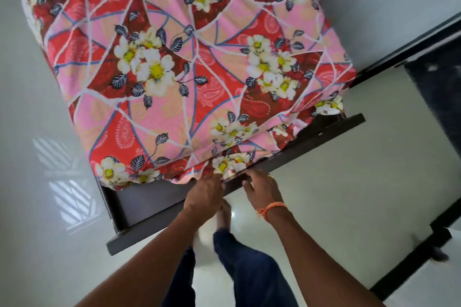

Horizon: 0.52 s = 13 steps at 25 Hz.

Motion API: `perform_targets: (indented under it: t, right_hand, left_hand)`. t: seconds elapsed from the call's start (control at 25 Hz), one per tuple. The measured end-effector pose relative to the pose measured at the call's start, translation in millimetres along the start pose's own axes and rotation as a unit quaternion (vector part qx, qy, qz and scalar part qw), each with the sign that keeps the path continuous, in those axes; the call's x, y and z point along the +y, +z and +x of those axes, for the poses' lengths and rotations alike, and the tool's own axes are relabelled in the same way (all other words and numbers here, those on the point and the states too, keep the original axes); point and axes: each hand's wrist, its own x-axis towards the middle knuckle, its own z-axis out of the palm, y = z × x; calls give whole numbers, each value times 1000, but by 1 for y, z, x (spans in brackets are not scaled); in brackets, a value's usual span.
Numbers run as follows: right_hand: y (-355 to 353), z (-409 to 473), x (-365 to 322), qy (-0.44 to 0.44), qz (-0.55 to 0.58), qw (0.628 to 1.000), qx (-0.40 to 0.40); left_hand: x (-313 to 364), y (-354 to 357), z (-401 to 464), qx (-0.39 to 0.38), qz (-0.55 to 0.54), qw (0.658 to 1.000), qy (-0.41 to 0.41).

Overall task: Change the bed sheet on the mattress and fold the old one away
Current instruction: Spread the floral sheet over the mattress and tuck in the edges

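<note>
One floral bed sheet (pixel 174 57), pink and red with white flowers, covers one mattress and fills the upper centre of the frame; its near edge hangs over the foot of one dark wooden bed frame (pixel 311 142) that runs diagonally from lower left to centre right. Two hands meet at that edge, lower centre. The left hand (pixel 204 197) has its fingertips curled onto the sheet's hem, gripping the cloth. The right hand (pixel 262 188), just beside it, rests with fingers spread and relaxed on the frame rail, holding nothing; one orange thread bracelet (pixel 273 208) circles its wrist. Below, two legs in dark blue trousers (pixel 249 269) stand on the pale glossy tiled floor (pixel 349 194).
</note>
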Motion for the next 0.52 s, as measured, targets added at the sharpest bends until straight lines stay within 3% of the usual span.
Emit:
perform_targets:
  t: [0.2, 0.36, 0.44, 0.52]
  right_hand:
    - [-49, 25, 81, 30, -14, 996, 78]
    - [-94, 67, 187, 53, -13, 989, 136]
    - [-117, 87, 241, 63, 11, 989, 134]
    - [-139, 108, 297, 96, 106, 980, 135]
  left_hand:
    - [102, 34, 56, 14, 49, 995, 85]
    - [176, 85, 128, 46, 109, 982, 148]
    - [212, 108, 170, 50, 127, 982, 129]
    - [251, 128, 217, 23, 133, 984, 119]
